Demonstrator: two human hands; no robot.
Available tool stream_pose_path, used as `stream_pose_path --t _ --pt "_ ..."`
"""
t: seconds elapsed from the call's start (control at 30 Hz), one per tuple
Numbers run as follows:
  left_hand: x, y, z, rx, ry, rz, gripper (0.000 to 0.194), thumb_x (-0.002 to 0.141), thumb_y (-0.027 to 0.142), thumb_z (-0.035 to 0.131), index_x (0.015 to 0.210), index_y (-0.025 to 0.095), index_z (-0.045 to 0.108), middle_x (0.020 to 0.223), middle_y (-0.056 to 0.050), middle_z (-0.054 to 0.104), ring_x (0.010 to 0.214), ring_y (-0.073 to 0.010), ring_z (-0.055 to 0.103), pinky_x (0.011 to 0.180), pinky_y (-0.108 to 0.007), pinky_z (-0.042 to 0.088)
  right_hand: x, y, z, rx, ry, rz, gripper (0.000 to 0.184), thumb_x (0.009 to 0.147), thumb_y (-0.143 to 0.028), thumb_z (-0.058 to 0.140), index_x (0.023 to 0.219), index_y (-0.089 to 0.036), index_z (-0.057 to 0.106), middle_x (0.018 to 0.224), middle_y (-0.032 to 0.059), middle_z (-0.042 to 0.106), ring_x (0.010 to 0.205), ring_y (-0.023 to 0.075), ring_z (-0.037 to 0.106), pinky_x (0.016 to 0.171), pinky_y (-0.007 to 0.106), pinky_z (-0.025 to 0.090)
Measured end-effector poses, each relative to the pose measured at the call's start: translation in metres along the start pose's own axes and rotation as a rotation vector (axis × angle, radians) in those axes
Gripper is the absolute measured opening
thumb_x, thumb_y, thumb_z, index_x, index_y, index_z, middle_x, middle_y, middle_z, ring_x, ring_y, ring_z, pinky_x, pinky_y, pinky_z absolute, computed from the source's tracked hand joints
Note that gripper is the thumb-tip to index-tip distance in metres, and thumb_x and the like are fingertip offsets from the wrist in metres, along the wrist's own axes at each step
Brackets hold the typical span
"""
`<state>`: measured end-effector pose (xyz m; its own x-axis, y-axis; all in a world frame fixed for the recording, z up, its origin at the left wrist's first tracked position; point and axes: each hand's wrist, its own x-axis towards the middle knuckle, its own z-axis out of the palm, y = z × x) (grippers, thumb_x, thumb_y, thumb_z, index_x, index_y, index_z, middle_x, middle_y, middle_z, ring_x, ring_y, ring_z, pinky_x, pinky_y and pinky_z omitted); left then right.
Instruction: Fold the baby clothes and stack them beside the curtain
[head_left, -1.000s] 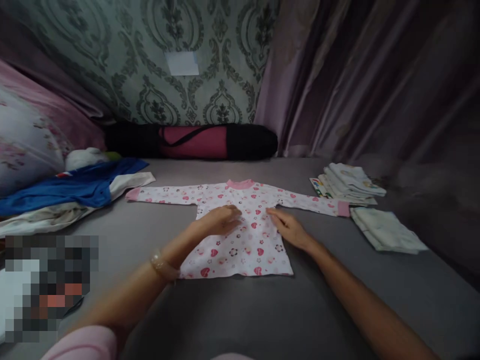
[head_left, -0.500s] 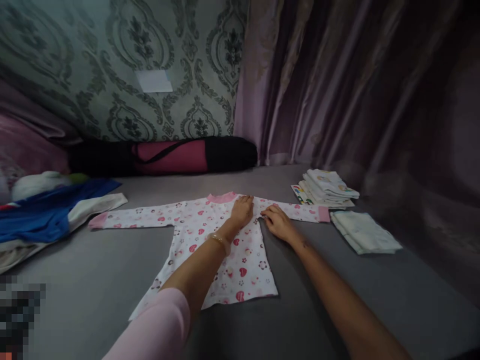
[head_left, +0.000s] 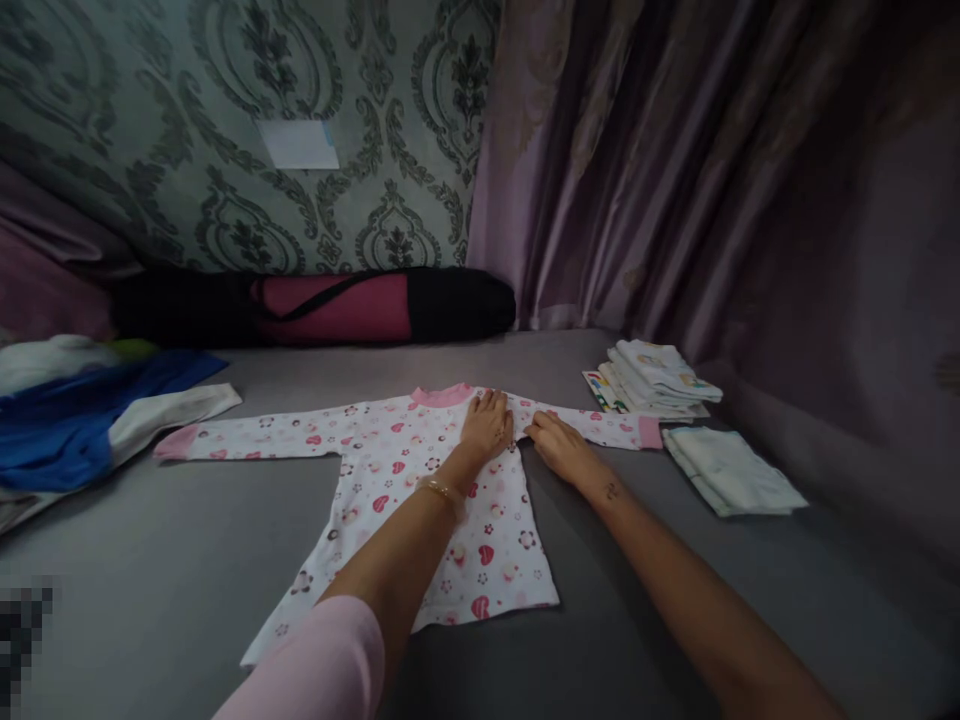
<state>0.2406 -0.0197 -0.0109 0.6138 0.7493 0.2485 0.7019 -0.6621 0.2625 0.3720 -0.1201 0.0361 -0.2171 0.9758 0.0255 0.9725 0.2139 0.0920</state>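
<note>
Grey sheeting point(head_left: 195, 540) lies under the spread-out printed shirt point(head_left: 405, 445); my left hand point(head_left: 487, 425) rests on the shirt's upper chest, fingers nearly straight, clasping nothing; my right hand point(head_left: 560, 448) curls at the shirt's underarm, and I cannot tell whether its fingers pinch cloth; folded clothes point(head_left: 664, 372) sit by one shirt cuff.

The left hand point(head_left: 487, 425) has moved from mid-chest of the printed shirt point(head_left: 401, 470) up to its shoulder beside the pink collar point(head_left: 441, 396), while the right hand point(head_left: 561, 450) has gone from the side edge to the sleeve point(head_left: 611, 428) near the underarm. The blue garment point(head_left: 52, 430) now sits farther left in view.
</note>
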Motion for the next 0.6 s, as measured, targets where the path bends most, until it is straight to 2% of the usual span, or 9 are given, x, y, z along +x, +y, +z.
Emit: stream_pose_path --t 0.13,0.23,0.3,0.37,0.43,0.5,0.6 --pt "0.000 0.000 0.002 -0.003 -0.063 0.004 0.057 0.097 0.043 0.023 0.141 0.009 0.037 0.151 -0.016 0.034 0.141 -0.0279 0.026 0.115 -0.047 0.019 -0.002 0.005 -0.003 0.108 -0.071 0.073 0.033 0.087 -0.006 0.041 0.103 -0.017 0.067 0.106 0.0110 0.063 0.104 0.0208 0.056 0.090 0.029 0.041" --pt "0.000 -0.001 0.002 -0.002 -0.091 0.009 0.065 0.095 0.051 0.025 0.144 0.009 0.034 0.152 -0.017 0.030 0.142 -0.0292 0.023 0.115 -0.047 0.017 0.008 0.013 -0.006 0.249 -0.105 0.148 0.030 0.085 -0.011 0.045 0.097 -0.019 0.071 0.104 0.0075 0.067 0.099 0.0188 0.060 0.089 0.026 0.042" --pt "-0.001 -0.001 0.000 0.003 -0.108 0.013 0.068 0.093 0.056 0.028 0.144 0.012 0.036 0.153 -0.017 0.029 0.142 -0.0304 0.022 0.115 -0.048 0.016 0.018 0.017 -0.004 0.302 -0.036 0.224 0.033 0.087 -0.012 0.042 0.103 -0.019 0.070 0.106 0.0075 0.068 0.101 0.0182 0.061 0.091 0.026 0.042" --pt "-0.001 -0.001 -0.001 0.009 -0.121 0.018 0.068 0.092 0.059 0.030 0.144 0.016 0.037 0.153 -0.016 0.028 0.142 -0.0310 0.021 0.115 -0.049 0.016 0.028 0.016 0.003 0.312 0.073 0.273 0.040 0.087 -0.010 0.038 0.118 -0.015 0.063 0.117 0.0096 0.066 0.110 0.0179 0.058 0.096 0.027 0.040" --pt "-0.001 0.000 -0.001 0.018 -0.121 0.019 0.066 0.092 0.059 0.031 0.144 0.019 0.038 0.154 -0.014 0.028 0.143 -0.0309 0.021 0.115 -0.050 0.016 0.032 0.009 0.015 0.293 0.134 0.269 0.047 0.087 -0.007 0.036 0.130 -0.011 0.054 0.132 0.0127 0.057 0.122 0.0184 0.050 0.104 0.030 0.035" --pt "-0.001 -0.001 0.000 0.025 -0.110 0.015 0.066 0.092 0.059 0.032 0.144 0.019 0.038 0.154 -0.014 0.028 0.143 -0.0307 0.021 0.115 -0.050 0.017 0.029 0.000 0.027 0.245 0.133 0.292 0.048 0.088 -0.009 0.035 0.134 -0.005 0.049 0.140 0.0173 0.048 0.130 0.0225 0.042 0.108 0.037 0.032" --pt "0.000 -0.001 0.003 0.022 -0.097 0.009 0.070 0.091 0.062 0.031 0.144 0.018 0.037 0.154 -0.014 0.028 0.143 -0.0304 0.021 0.115 -0.049 0.017 0.015 -0.005 0.034 0.127 0.117 0.537 0.050 0.092 -0.021 0.036 0.135 0.003 0.045 0.142 0.0274 0.041 0.132 0.0349 0.037 0.104 0.050 0.033"
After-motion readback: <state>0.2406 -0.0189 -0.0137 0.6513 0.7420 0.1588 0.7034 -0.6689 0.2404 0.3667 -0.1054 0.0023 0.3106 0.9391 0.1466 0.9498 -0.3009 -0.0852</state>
